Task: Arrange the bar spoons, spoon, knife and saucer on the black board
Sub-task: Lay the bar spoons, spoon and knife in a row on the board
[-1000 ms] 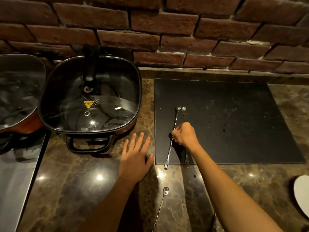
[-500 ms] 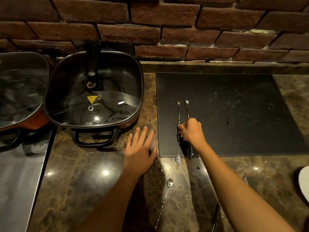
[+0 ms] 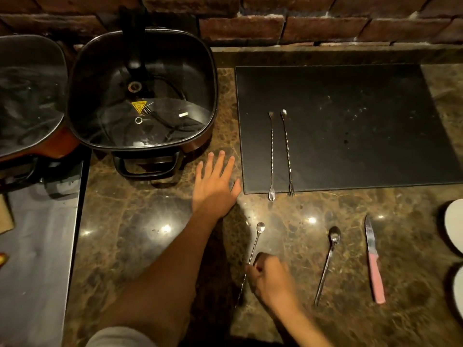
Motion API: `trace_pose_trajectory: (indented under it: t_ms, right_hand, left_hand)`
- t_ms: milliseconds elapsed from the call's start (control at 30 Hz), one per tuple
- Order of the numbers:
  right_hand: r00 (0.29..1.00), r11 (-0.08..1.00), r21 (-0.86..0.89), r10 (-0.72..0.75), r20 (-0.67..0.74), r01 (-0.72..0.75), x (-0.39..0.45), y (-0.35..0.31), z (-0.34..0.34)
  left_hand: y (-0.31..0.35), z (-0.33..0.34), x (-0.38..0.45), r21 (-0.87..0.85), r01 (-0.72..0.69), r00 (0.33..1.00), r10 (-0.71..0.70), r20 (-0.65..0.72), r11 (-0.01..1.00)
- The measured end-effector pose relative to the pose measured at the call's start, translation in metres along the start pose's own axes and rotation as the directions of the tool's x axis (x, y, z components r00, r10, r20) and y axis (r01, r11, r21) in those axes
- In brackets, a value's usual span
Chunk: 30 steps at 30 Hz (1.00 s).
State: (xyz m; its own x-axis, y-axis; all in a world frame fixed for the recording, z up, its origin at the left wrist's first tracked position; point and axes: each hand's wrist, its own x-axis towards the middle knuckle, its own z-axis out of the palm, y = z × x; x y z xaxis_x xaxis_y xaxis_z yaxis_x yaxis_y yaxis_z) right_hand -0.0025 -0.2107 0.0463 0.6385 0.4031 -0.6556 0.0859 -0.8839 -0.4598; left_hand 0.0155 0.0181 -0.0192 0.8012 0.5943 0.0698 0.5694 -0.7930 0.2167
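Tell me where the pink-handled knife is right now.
In the head view, the pink-handled knife lies on the marble counter at lower right, off the black board, between the spoon and the white saucer.

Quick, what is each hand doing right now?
Left hand: open, fingers spread flat on the counter, holding nothing.
Right hand: closed around the third bar spoon.

Lidded electric pan [image 3: 142,96] — brick wall [image 3: 325,23]
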Motion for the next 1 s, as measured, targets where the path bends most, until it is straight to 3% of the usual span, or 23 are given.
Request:
trace_pose_trajectory:
  t_ms: [533,667,833,1000]
  right_hand:
    - [0.997,0.995,-0.069,0.078,0.023,-0.076,-0.015,-0.012,0.019]
    - [0.998,0.999,0.002,-0.032,-0.047,0.033,0.005,-0.024,-0.008]
    - [0.981,0.985,-0.070,-0.164,-0.102,0.157,0.070,-0.073,-0.065]
    - [0.987,0.994,-0.007,-0.112,-0.115,0.112,0.139,-0.124,-0.104]
  left_hand:
    - [-0.001,-0.002,-0.001,-0.009,-0.008,0.999,0.009,0.051,1.000]
    - [-0.002,0.002,-0.003,-0.006,-0.015,1.000,0.015,0.020,1.000]
    - [-0.002,0.007,-0.002,0.005,-0.030,0.998,0.030,-0.059,1.000]
    - [-0.003,0.011,-0.002,0.040,-0.036,0.993,0.040,-0.108,0.999]
